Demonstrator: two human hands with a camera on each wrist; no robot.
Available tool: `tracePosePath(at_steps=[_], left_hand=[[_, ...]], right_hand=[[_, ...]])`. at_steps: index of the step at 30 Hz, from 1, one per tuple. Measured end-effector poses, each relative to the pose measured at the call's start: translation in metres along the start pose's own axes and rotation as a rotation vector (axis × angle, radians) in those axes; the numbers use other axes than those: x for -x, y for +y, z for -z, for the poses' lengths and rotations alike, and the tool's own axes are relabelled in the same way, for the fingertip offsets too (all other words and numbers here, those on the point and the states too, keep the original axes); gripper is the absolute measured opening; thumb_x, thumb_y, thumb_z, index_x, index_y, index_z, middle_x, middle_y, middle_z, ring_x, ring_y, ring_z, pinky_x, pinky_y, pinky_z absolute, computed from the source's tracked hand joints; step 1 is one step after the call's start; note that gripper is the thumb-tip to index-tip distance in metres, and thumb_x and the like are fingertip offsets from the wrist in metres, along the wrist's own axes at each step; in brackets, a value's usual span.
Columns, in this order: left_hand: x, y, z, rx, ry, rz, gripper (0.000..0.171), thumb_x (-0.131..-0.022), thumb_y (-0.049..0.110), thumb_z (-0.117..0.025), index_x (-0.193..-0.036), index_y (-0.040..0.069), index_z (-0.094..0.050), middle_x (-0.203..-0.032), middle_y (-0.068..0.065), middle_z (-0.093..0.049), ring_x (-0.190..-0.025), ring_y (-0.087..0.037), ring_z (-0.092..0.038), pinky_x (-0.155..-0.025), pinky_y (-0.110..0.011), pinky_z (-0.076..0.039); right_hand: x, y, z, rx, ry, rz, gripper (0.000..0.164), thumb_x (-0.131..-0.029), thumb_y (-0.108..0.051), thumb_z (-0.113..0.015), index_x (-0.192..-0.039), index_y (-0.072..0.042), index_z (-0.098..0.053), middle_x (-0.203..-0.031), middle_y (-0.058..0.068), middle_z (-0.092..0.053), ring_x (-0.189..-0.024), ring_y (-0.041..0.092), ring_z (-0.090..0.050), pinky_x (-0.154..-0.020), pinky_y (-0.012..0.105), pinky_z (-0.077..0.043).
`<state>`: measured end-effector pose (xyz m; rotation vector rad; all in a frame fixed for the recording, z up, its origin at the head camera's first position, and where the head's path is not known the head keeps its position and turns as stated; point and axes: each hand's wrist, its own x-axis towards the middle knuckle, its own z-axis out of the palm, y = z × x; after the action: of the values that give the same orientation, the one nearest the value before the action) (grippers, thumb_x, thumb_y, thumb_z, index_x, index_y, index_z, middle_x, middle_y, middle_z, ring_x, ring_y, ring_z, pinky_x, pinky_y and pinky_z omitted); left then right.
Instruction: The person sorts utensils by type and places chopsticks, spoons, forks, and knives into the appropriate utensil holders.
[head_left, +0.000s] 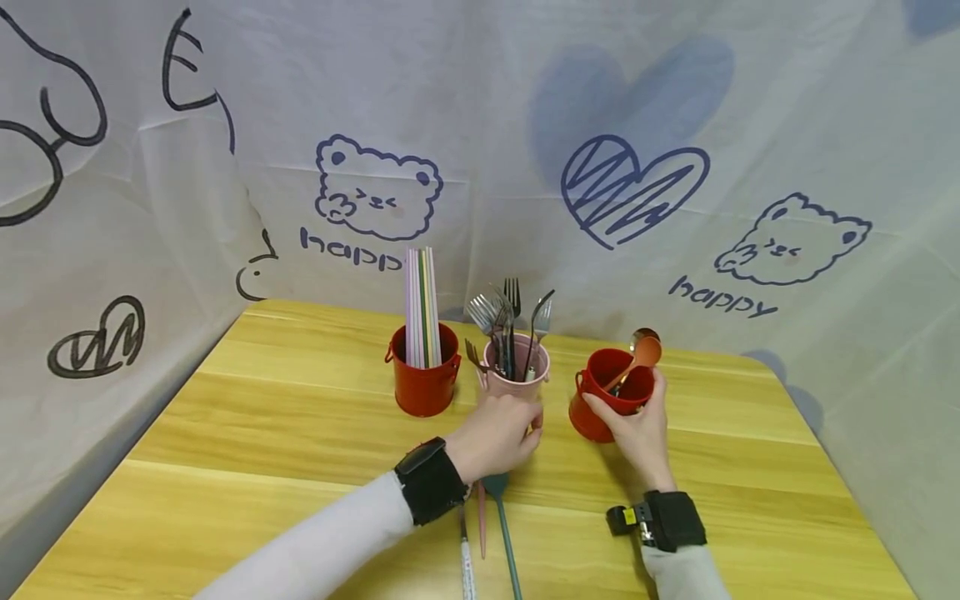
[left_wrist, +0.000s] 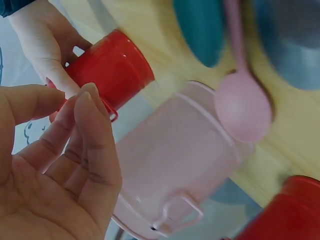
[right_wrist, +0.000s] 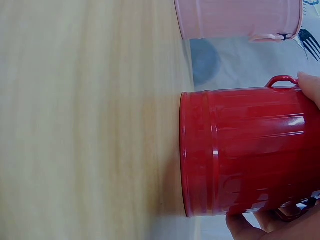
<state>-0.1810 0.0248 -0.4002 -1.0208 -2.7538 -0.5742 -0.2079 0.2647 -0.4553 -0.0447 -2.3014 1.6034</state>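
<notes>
My right hand (head_left: 643, 433) grips a small red bucket (right_wrist: 250, 150) at its rim, thumb at the near side and fingers round the far side. An orange-red spoon (head_left: 647, 353) and a metal spoon stand in it. My left hand (head_left: 498, 435) hovers before a pink bucket (left_wrist: 175, 150) of forks (head_left: 512, 296), its fingers loosely curled and nothing visible between them. Beneath that hand, a pink spoon (left_wrist: 243, 107), a teal-handled utensil (head_left: 504, 529) and a utensil with a patterned white handle (head_left: 467, 567) lie on the table.
Another red bucket (head_left: 423, 396), full of long pastel sticks (head_left: 422, 308), stands left of the pink one. The wooden table (head_left: 247, 442) ends at the back against a white cloth (head_left: 480, 167) with drawings. A second cloth hangs along the left side.
</notes>
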Motion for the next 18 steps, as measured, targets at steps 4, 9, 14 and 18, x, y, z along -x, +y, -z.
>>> tracePosePath(at_steps=[4, 9, 14, 18], left_hand=[[0.01, -0.009, 0.004, 0.061, 0.002, 0.02, 0.006, -0.094, 0.015, -0.066, -0.089, 0.014, -0.064, -0.077, 0.001, -0.062, -0.067, -0.01, -0.054, -0.061, -0.022, -0.046], [0.023, -0.018, 0.011, 0.112, -0.007, 0.063, 0.006, -0.095, 0.014, -0.065, -0.09, 0.015, -0.062, -0.075, 0.003, -0.054, -0.065, -0.01, -0.05, -0.055, -0.021, -0.04], [0.037, -0.024, 0.016, 0.106, 0.002, 0.097, 0.005, -0.095, 0.016, -0.067, -0.091, 0.014, -0.064, -0.074, 0.004, -0.054, -0.062, -0.01, -0.048, -0.05, -0.02, -0.039], [0.049, -0.027, 0.02, 0.109, 0.002, 0.107, 0.006, -0.095, 0.016, -0.067, -0.09, 0.013, -0.064, -0.074, 0.004, -0.056, -0.06, -0.008, -0.048, -0.05, -0.019, -0.04]], right_hand=[[0.0, 0.001, -0.001, 0.003, 0.004, 0.0, 0.094, -0.082, -0.02, -0.085, -0.154, -0.015, -0.024, -0.15, 0.009, -0.044, -0.135, 0.024, -0.046, -0.108, 0.035, -0.042], [-0.001, 0.004, -0.002, 0.019, 0.01, -0.005, 0.095, -0.082, -0.02, -0.085, -0.154, -0.014, -0.023, -0.151, 0.01, -0.043, -0.135, 0.025, -0.045, -0.111, 0.046, -0.041], [-0.001, 0.004, -0.002, 0.02, 0.014, -0.004, 0.094, -0.082, -0.019, -0.085, -0.154, -0.013, -0.024, -0.151, 0.01, -0.043, -0.135, 0.025, -0.045, -0.11, 0.044, -0.041], [0.0, 0.002, -0.001, 0.015, 0.011, -0.005, 0.093, -0.082, -0.019, -0.084, -0.153, -0.014, -0.025, -0.15, 0.009, -0.044, -0.135, 0.024, -0.046, -0.109, 0.038, -0.042]])
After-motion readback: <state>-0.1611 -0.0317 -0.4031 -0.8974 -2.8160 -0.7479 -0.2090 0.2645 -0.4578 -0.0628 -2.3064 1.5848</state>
